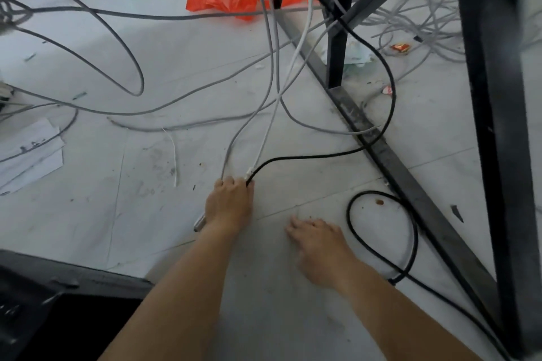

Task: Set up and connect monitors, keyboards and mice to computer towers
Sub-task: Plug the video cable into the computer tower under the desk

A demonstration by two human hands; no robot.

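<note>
Casing (pixel 44 302), dark and blurred, is cut off at lower left. Left hand (pixel 230 205) curls its fingers (pixel 231 182) round grey cable (pixel 231 145), white cable (pixel 262 143) and black cable (pixel 308 157) at the floor (pixel 293 184); their ends are hard to make out. Right hand (pixel 319 246) lies flat, fingers spread, holding nothing, near table frame (pixel 381 152).

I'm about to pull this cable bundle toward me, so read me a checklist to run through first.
1. Grip: ok. The left hand curls its fingers round the cable bundle, which has grey, white and black strands.
2. Snags: not ok. The black cable crosses the frame's floor bar.
3. Tangles: not ok. Several grey cables cross one another on the floor.
4. Other hand free: ok. The right hand rests flat on the floor, holding nothing.
5. Connector type: cannot tell. Only a blurred metal end shows beside the left wrist.
</note>
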